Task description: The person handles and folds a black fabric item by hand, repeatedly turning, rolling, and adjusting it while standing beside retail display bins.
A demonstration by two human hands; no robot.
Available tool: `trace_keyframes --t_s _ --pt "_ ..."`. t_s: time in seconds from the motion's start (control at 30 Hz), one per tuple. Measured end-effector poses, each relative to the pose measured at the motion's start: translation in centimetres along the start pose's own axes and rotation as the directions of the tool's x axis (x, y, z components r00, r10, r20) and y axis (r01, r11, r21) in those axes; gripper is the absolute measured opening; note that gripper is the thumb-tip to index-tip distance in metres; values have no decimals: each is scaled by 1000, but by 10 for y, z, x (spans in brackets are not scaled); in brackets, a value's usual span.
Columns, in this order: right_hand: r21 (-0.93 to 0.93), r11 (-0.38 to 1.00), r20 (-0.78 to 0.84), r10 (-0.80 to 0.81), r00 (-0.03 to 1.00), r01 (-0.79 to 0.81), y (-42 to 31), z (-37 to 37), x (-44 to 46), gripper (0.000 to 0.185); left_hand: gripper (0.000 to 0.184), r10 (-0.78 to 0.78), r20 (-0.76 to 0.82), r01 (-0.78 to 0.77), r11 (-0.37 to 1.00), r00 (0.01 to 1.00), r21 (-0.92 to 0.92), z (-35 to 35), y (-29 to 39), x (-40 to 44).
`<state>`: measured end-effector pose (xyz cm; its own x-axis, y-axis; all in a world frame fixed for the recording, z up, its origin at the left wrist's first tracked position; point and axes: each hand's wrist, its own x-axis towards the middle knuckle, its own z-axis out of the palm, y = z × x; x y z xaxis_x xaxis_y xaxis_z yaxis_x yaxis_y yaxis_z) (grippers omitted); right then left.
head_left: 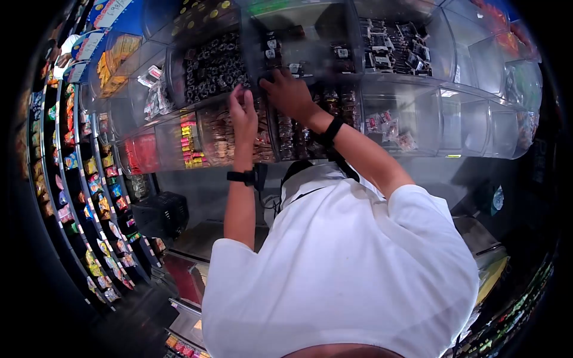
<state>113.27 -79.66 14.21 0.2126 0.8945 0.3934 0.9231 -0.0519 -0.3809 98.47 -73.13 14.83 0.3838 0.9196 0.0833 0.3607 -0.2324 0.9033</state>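
My left hand is raised in front of a bin of small dark wrapped pieces, fingers stretched and apart, with nothing visible in it. Beside it, my right hand reaches over the front wall of the middle bin with bent fingers. The fingertips point down by a few dark packets with white labels; what they pinch, if anything, is hidden. Below my right forearm and wrist lie brown wrapped sweets in a lower bin. Each wrist wears a black band.
Clear plastic bins run in tiers across the display. One holds black-and-white packets, another pink-and-white packets, another yellow-and-pink packets. Shelves of bagged snacks stand at left. A black box sits below the bins.
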Motion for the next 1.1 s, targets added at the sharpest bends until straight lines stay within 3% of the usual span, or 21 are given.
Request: trace_keyframes --t_s 0.07,0.1,0.2,0.27,0.37,0.47,0.5,0.53,0.6,0.73,1.1 --pt "45 999 -16 3 1000 -3 18 -9 -9 32 44 46 -64 -29 969 997 246 3 3 18" --pt "25 1000 -51 -6 999 8 23 -8 -15 31 36 95 -62 -74 957 994 281 4 -2 29" --pt "-18 999 -80 49 996 -51 39 -14 -28 29 33 27 25 -32 977 999 211 9 -14 46" --pt "-58 994 -127 80 989 -88 52 -24 -39 25 29 66 5 -66 976 998 207 15 -18 53" --pt "-151 965 -24 214 977 -215 67 -53 -55 24 25 48 -44 -30 942 998 335 16 -10 53" --pt "-245 943 -5 231 973 -225 82 -86 -69 28 24 57 -38 -45 959 998 279 17 -22 57" --pt "-224 959 -44 168 985 -173 85 -100 -74 31 22 142 -75 -120 962 987 244 20 -29 57" --pt "-237 958 -52 150 987 -159 86 -113 -76 36 25 65 -74 -51 984 995 171 19 -23 54" --pt "-266 957 -63 101 993 -114 94 -132 -83 41 26 114 -92 -101 986 989 130 19 -34 56" --pt "-282 932 -162 186 969 -226 115 -142 -74 42 26 106 -134 -91 989 985 115 21 -35 53" --pt "4 922 -242 377 894 -388 183 -114 20 36 24 75 -102 -69 996 992 60 15 -28 50"
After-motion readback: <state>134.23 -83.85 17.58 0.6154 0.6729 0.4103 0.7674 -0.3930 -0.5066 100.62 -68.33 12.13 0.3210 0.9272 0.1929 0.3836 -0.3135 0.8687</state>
